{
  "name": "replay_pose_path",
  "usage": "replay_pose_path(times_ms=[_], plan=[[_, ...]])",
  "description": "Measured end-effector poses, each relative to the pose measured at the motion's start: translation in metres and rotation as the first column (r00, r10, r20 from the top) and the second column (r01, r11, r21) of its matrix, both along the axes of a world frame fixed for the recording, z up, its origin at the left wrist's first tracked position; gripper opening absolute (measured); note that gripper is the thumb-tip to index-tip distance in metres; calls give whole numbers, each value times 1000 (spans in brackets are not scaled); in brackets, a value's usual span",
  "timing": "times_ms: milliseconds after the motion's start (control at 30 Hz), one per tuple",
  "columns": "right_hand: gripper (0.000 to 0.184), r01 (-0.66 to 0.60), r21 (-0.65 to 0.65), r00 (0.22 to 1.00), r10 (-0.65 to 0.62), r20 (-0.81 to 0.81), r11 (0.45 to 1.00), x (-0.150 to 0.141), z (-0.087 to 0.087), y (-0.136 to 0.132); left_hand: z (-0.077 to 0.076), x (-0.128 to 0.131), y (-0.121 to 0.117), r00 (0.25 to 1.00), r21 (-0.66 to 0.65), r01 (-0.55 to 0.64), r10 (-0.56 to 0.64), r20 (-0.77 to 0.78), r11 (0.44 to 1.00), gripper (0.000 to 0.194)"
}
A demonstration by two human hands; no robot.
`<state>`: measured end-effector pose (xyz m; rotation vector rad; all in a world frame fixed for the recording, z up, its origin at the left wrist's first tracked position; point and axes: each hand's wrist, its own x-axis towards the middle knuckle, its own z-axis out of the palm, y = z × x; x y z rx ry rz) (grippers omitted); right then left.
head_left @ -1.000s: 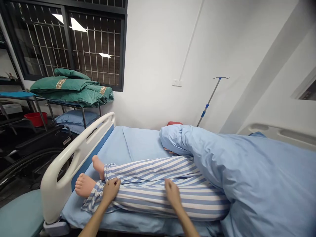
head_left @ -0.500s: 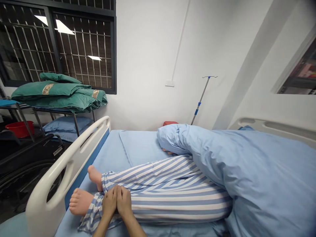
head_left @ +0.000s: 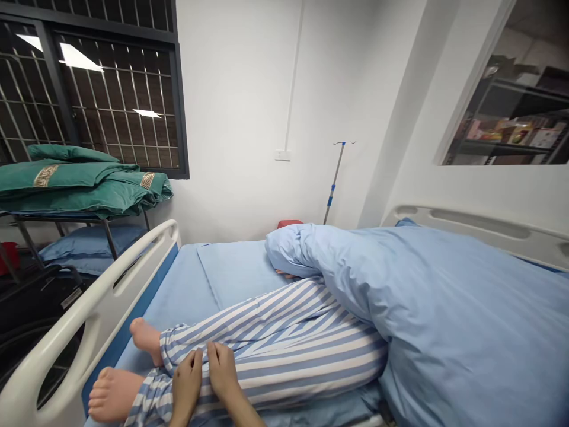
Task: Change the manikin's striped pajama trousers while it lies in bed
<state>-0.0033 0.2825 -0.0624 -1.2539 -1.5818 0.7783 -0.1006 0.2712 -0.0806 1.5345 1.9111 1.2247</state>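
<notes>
A manikin's legs in blue-and-white striped trousers (head_left: 306,356) lie stretched across the bed, with smooth bare feet at the left. My left hand (head_left: 187,379) is closed on the nearer lower leg, a little above the near foot (head_left: 113,394). Beside it, towards the knee, my right hand (head_left: 221,369) curls over the same shin. A narrow gap parts the two hands. Both sets of fingertips bend down out of sight against the cloth. Farther back lies the other foot (head_left: 146,339). A light-blue quilt (head_left: 427,296) is heaped over the upper body.
A white footboard (head_left: 95,308) rises at the left and a headboard (head_left: 471,224) at the right. Green quilts (head_left: 84,184) are stacked on a rack by the barred window. A drip stand (head_left: 334,178) leans by the wall. A dark wheelchair (head_left: 35,308) stands beyond the footboard.
My hands, side by side before, have come slightly apart, the left one lower. The view has turned right, so the scene shifts left and more of the shelf opening shows.
</notes>
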Motion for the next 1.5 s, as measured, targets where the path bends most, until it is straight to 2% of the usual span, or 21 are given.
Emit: replay_pose_path(times_ms=[100,167,333,467,533,600,667,767,967,1100,1167,1300,1500], plan=[[45,22,-24,1000,-22,2,999,11,0,0,13,19,3,993,32,25,-28,112,999,37],[45,25,-18,999,-25,-20,1000,18,1,2,15,31,5,979,20,33,-36,202,999,38],[46,38,11,999,-39,37,999,45,2,3,18,55,6,987,-39,49,-42,154,998,40],[48,25,31,999,-24,-22,999,67,18,-1,34,80,7,956,56,49,-63,288,997,40],[49,37,64,998,-34,-48,997,79,25,-2,37,91,8,940,56,79,-93,330,995,39],[49,56,91,998,-54,-19,994,92,24,-3,33,101,8,954,4,85,-82,289,996,40],[50,89,88,996,-91,15,992,103,16,-3,26,110,9,967,-21,70,-63,247,997,41],[51,107,56,994,-108,15,993,116,6,-3,20,123,12,955,26,105,-108,275,994,41],[49,143,20,990,-143,5,990,145,11,-4,22,149,19,968,6,143,-141,208,990,41],[47,128,15,991,-129,43,992,166,7,-6,21,168,19,951,29,241,-242,194,970,39],[47,140,37,990,-141,28,989,175,6,-6,20,179,18,955,24,249,-250,158,968,37],[46,220,62,972,-224,68,974,195,6,-4,19,202,20,933,57,239,-246,263,969,40],[45,239,81,962,-247,119,968,225,10,-11,12,229,22,901,31,226,-222,373,974,39]])
